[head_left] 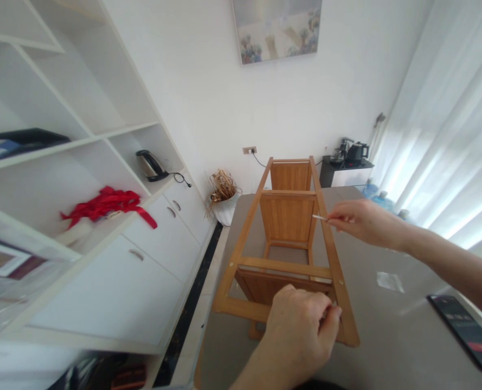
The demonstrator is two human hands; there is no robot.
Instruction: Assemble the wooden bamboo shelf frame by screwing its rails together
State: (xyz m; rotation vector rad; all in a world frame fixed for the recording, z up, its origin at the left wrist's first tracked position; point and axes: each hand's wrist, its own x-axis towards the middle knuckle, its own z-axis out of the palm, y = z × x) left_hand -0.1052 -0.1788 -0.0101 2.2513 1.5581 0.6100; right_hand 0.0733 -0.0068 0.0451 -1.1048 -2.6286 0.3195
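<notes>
A bamboo shelf rack [286,216] lies on its side on a grey table [387,325], its side rails running away from me. My left hand [300,330] is closed in a pinch at the near end of the right rail, its fingertips pressed together over something too small to name. My right hand [360,220] reaches in from the right and pinches a thin white pin-like piece [319,217] against the right rail, about halfway along it.
A dark phone [468,330] lies at the table's right edge, with a small clear wrapper [390,281] nearby. White shelving on the left holds a kettle [150,165] and red ribbon [108,203]. A basket of dried stalks [223,196] stands on the floor. Curtains hang at right.
</notes>
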